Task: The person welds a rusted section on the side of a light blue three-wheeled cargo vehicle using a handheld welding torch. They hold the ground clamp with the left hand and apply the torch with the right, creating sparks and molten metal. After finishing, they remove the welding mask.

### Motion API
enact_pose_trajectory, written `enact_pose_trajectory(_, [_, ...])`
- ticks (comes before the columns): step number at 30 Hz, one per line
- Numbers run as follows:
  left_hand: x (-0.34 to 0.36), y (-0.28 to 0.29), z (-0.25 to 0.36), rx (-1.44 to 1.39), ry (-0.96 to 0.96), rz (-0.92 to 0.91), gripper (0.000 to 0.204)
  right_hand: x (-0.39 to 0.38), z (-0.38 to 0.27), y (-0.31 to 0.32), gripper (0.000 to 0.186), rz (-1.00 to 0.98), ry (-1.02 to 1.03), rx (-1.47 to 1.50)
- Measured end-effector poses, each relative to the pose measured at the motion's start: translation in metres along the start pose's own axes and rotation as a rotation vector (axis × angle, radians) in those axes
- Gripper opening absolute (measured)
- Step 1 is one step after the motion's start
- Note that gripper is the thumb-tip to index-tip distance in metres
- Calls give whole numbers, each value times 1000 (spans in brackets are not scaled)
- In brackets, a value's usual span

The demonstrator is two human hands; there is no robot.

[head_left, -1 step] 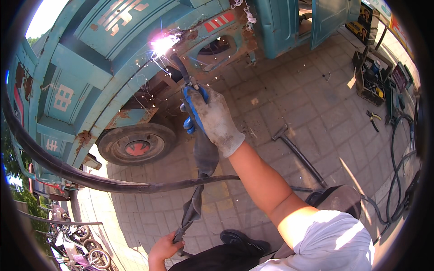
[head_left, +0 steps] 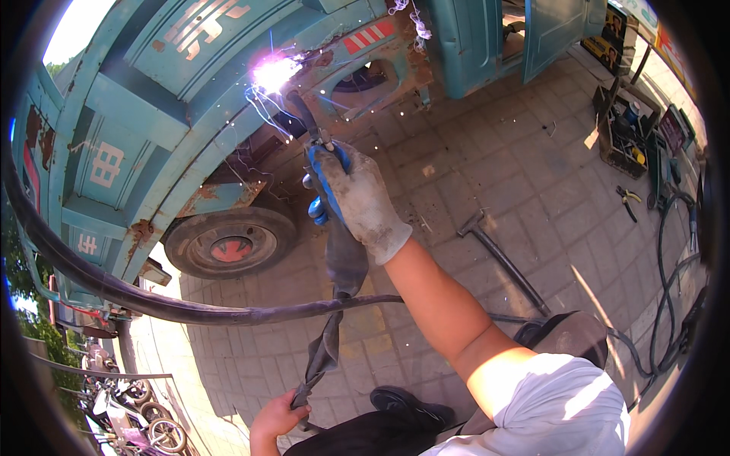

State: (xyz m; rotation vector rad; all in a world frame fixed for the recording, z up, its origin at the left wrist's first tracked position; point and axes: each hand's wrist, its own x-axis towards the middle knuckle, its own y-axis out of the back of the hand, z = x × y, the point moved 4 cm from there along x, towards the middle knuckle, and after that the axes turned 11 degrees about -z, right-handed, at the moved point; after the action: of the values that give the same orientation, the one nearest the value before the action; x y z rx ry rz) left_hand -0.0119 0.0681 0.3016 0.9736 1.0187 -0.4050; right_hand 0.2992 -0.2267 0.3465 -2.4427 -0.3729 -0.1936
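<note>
My right hand (head_left: pixel 357 190), in a grey work glove with blue on it, is closed around the handle of a welding torch. The torch's dark bent neck (head_left: pixel 306 115) reaches up to a rusty lower edge of a teal truck body (head_left: pixel 144 121). A bright arc (head_left: pixel 275 74) burns there and throws sparks; its glare hides the tip and the seam. Dark cloth wrapping (head_left: pixel 346 262) trails from the torch towards me. Lower down, my bare left hand (head_left: pixel 280 416) is closed on the far end of this cloth-wrapped cable.
A truck wheel (head_left: pixel 230 243) stands below the arc. A thick black tube (head_left: pixel 190 308) curves across the view. On the paving lie a hammer (head_left: pixel 506 262), pliers (head_left: pixel 628 202) and black cables (head_left: pixel 660 281). An open toolbox (head_left: pixel 623 156) stands right, motorcycles (head_left: pixel 152 425) lower left.
The spark trails around the arc have shifted, with brighter streaks just below it. Both hands and the torch look unmoved.
</note>
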Motion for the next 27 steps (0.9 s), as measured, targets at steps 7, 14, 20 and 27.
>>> enact_pose_trajectory(7, [4,1,-7,15,12,-3,39,-5,-2,0,37,24,-28,-1])
enact_pose_trajectory(14, [3,0,-5,-7,-14,1,39,-5,-3,1,38,11,-46,-15])
enact_pose_trajectory(20, [3,-1,-7,-7,-14,0,40,-3,-3,-1,38,4,-33,8])
enact_pose_trajectory(27, [3,0,-5,-2,-14,2,42,-2,0,1,39,-10,19,-6])
